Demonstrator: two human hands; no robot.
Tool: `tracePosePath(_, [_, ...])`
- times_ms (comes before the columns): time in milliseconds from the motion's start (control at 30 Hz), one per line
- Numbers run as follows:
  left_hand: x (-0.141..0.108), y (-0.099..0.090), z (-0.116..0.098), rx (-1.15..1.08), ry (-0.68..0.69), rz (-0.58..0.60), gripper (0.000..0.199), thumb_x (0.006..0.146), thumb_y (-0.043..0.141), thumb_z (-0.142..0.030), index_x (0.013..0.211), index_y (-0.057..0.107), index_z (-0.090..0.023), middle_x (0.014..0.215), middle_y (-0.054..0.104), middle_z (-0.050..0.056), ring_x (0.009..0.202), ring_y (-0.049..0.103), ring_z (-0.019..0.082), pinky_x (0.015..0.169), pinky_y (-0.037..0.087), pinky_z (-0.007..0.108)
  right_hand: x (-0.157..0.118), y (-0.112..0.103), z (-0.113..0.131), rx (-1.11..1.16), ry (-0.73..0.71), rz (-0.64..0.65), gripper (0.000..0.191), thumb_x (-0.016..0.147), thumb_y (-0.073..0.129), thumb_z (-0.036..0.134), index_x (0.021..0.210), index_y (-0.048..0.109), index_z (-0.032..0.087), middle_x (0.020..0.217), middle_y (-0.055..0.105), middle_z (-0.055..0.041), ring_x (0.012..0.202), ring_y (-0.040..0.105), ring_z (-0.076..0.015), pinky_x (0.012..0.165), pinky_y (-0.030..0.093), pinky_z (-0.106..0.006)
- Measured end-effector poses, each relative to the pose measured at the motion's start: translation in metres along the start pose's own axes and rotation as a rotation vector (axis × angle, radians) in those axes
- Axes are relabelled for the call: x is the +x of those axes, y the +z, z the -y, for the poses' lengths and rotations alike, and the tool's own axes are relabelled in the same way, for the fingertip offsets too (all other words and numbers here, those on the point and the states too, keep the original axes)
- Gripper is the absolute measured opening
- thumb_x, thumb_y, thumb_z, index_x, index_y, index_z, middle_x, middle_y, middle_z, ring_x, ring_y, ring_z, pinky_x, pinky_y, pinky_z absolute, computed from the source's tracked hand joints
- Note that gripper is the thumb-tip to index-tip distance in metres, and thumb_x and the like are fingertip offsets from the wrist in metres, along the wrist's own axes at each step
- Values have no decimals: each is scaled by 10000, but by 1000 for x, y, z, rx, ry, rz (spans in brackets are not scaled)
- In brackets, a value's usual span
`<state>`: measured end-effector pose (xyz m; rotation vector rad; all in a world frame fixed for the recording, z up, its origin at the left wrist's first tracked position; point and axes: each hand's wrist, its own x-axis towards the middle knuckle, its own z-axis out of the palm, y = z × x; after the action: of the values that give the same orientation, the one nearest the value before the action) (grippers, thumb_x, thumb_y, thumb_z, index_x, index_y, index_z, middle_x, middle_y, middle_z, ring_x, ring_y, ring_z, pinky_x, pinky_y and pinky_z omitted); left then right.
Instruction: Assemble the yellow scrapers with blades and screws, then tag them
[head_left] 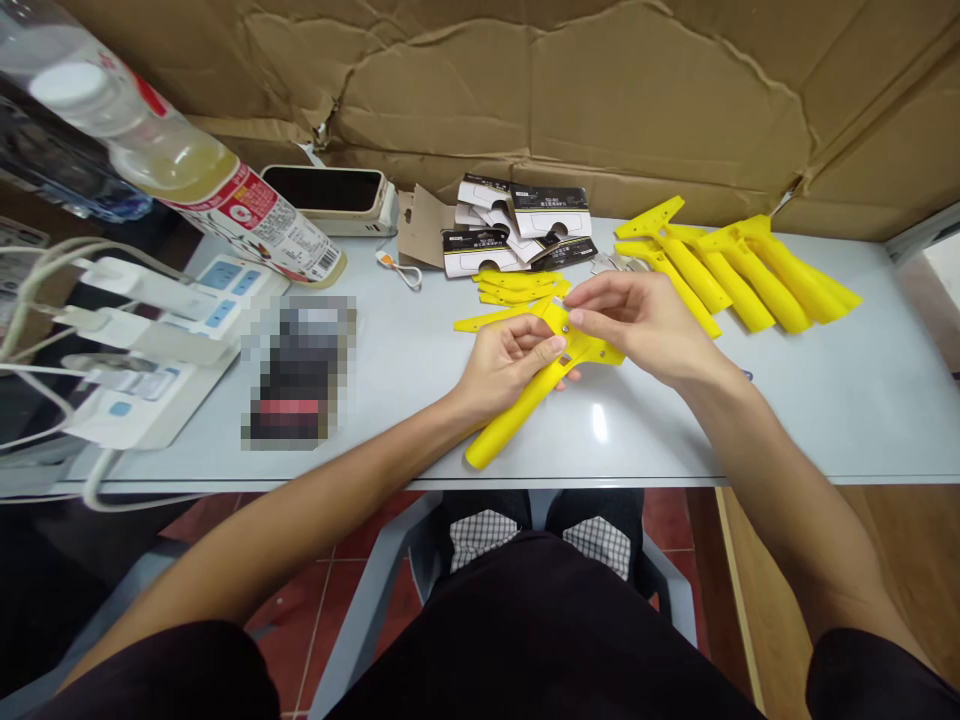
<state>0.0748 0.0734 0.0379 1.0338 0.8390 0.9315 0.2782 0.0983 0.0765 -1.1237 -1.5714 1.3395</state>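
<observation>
My left hand (510,362) is closed around a yellow plastic tool handle (517,412), where the shaft meets its forked head. Small screws show on the head, and the shaft slants down toward the table's front edge. At the head's upper tip, my right hand (630,320) has thumb and forefinger pinched together. A small pale piece (557,300) shows by those fingertips; what they grip is partly hidden. Just behind the hands lie several thin yellow strips (517,288). More yellow tool handles (757,285) rest in a row at the right. Metal pieces (621,262) lie partly hidden behind my right hand.
Black-and-white printed cards (517,225) are heaped at the back. A phone-like device (330,195), a short cable (399,270), a tilted drink bottle (247,200) and a power strip (157,400) with cords stand left. A blurred-out dark object (300,370) lies nearby. Cardboard (562,90) walls the rear.
</observation>
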Motion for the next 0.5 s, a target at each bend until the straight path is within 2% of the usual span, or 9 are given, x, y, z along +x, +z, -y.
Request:
tracePosePath(200, [1,0,2,8,-2,21,587,745,979,-625,926,655,-170,764,801,51,588,780,173,581,660,260,2,-2,1,21,60,11,482,712,1029,457,1059,790,223,928,818,-43,859,775,-225,853,649,-435])
tracePosePath(500, [3,-1,7,-36,2,38,571,742,994,-594,938,675,-162,776,791,40,642,810,192,588,664,260,3,-4,-1,-11,37,29,491,694,1036,452,1057,803,218,934,811,-45,872,763,-226,840,645,-426])
